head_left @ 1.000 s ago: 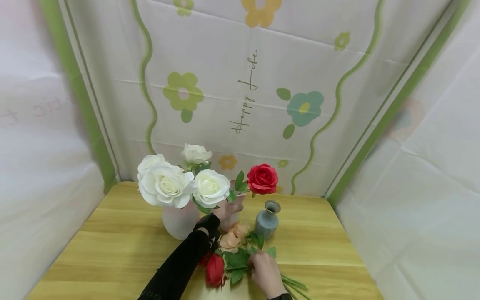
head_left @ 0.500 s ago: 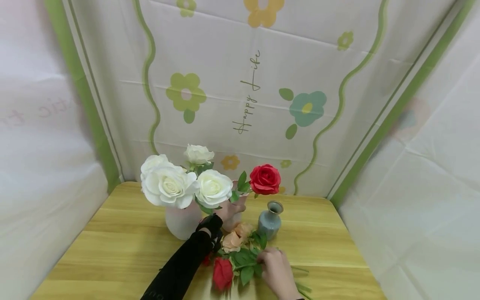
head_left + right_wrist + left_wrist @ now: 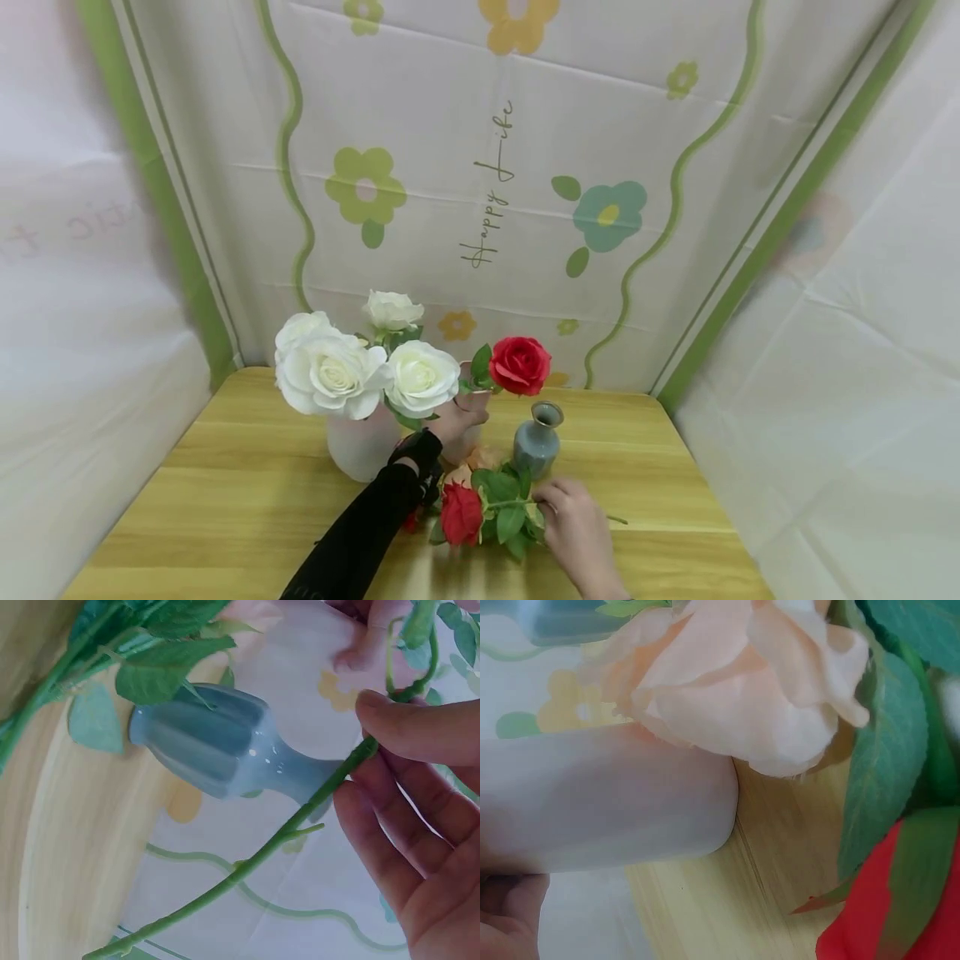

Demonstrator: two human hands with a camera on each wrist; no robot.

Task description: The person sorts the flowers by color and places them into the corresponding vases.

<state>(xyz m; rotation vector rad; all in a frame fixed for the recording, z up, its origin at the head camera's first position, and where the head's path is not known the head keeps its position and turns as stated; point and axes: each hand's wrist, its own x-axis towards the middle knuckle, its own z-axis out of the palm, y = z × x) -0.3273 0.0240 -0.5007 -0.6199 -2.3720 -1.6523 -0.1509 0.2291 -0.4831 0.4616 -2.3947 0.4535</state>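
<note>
My left hand (image 3: pixel 450 422) holds the slim pale pink vase (image 3: pixel 461 447), which has one red rose (image 3: pixel 520 365) standing in it and leaning right. In the left wrist view, the fingers (image 3: pixel 514 919) lie against the vase's side. Lower right, my right hand (image 3: pixel 576 527) pinches the green stem (image 3: pixel 247 870) of another red rose (image 3: pixel 461 514) between thumb and fingertips. That rose's head points left, over the peach roses (image 3: pixel 486 457) on the table. A leafy stem bundle (image 3: pixel 56 675) lies beyond it in the right wrist view.
A small blue-grey vase (image 3: pixel 536 443) stands right of the pink one. To the left, a round white vase (image 3: pixel 362 448) carries several white roses (image 3: pixel 337 375). Part of a red flower (image 3: pixel 410 522) shows beside the left sleeve. A printed curtain (image 3: pixel 435 108) hangs behind the wooden table (image 3: pixel 225 467).
My right hand has moved right and a little away from me, drawing one red rose up off the bunch of stems. The left hand stays on the pink vase; its rose has dipped slightly.
</note>
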